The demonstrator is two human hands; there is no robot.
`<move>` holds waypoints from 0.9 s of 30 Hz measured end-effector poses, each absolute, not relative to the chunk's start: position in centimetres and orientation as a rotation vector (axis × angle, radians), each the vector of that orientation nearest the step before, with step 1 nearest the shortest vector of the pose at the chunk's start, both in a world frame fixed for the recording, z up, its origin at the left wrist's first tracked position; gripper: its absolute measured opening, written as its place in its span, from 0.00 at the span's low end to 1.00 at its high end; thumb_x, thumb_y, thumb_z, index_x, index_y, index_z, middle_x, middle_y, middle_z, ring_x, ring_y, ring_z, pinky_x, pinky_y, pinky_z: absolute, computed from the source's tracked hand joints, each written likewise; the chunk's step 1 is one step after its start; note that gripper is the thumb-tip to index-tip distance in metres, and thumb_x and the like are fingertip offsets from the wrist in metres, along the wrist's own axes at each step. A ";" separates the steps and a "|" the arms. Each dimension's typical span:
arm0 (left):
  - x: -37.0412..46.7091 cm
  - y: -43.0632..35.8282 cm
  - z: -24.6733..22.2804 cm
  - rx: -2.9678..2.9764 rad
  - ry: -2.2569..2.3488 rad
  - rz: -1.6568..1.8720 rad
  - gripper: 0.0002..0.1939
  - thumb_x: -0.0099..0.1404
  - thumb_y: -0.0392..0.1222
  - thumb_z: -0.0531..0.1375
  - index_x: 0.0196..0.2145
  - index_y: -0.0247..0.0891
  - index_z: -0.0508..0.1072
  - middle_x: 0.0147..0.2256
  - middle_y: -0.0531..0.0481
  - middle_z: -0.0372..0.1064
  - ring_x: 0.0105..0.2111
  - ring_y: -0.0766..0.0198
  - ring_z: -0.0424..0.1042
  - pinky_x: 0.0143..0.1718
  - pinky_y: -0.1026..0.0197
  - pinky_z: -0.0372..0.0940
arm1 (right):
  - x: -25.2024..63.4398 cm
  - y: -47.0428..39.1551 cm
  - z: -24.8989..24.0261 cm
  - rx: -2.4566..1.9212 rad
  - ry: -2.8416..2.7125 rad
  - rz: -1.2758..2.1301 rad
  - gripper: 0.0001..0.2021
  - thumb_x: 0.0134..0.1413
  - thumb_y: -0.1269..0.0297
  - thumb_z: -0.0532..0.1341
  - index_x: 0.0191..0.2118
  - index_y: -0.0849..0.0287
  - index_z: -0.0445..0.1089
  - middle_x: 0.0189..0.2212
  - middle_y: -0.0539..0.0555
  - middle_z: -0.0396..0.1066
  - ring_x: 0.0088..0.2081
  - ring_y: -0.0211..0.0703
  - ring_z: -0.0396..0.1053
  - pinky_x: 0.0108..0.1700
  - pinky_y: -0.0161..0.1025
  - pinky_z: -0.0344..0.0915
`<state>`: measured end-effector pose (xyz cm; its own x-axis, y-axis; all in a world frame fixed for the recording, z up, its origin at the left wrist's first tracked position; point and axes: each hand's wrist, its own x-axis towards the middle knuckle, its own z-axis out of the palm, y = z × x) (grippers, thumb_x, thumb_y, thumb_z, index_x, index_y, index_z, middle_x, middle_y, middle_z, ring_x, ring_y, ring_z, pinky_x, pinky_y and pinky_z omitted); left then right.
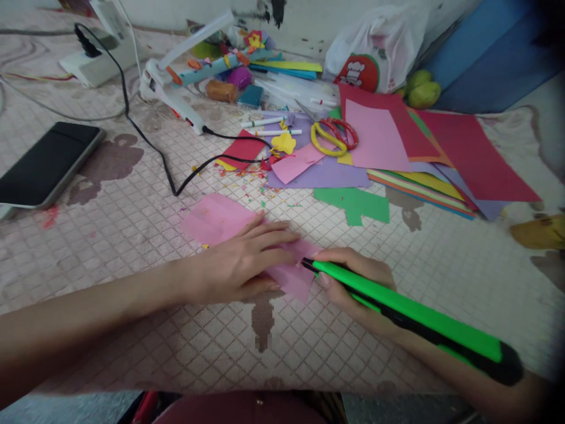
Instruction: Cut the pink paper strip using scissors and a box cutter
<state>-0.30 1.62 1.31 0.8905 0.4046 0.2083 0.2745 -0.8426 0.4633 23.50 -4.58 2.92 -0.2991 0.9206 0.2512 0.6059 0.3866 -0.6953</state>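
A thin pink sheet of paper (218, 218) with fold lines lies on the patterned tablecloth in front of me. My left hand (247, 256) rests flat on it, fingers stretched out, hiding its middle. From the right, my right hand (353, 268) grips a long green-and-black stapler (410, 309) close to its narrow black front end. That end meets the paper's right part, just beyond my left fingertips. The stapler's rear end slants toward me over my right forearm. Exactly how the tip sits on the paper is too small to tell.
Beyond the paper lie red-and-yellow scissors (335, 135), a green paper piece (353, 205), stacked coloured sheets (477, 156), markers (278, 133) and scraps. A black cable (165, 168) loops from a white glue gun (174, 100). A phone (48, 165) lies left; a plastic bag (379, 44) stands behind.
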 end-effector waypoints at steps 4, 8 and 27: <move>-0.3 1.6 1.3 2.629 0.493 0.424 0.22 0.67 0.46 0.56 0.57 0.38 0.63 0.62 0.40 0.55 0.63 0.48 0.51 0.63 0.35 0.41 | 23.7 -4.7 2.9 -1.373 -1.960 0.675 0.09 0.53 0.68 0.59 0.41 0.54 0.69 0.30 0.48 0.75 0.28 0.35 0.72 0.29 0.31 0.68; -0.3 1.6 1.2 2.624 0.485 0.429 0.21 0.67 0.46 0.56 0.56 0.38 0.63 0.61 0.40 0.56 0.63 0.48 0.51 0.64 0.35 0.41 | 23.8 -4.6 2.8 -1.382 -1.974 0.689 0.08 0.52 0.68 0.59 0.40 0.55 0.70 0.30 0.48 0.75 0.28 0.35 0.73 0.29 0.31 0.67; -0.3 1.7 1.4 2.590 0.490 0.410 0.20 0.67 0.45 0.56 0.56 0.39 0.64 0.62 0.40 0.55 0.63 0.49 0.51 0.64 0.36 0.40 | 23.4 -4.7 2.8 -1.413 -1.969 0.719 0.08 0.53 0.68 0.59 0.40 0.54 0.69 0.27 0.49 0.74 0.24 0.36 0.70 0.25 0.34 0.65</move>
<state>-0.26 1.66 1.42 0.8915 0.4073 0.1981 0.2670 -0.8259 0.4966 23.40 -4.75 2.78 -0.2495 0.9551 0.1599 0.6273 0.2852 -0.7247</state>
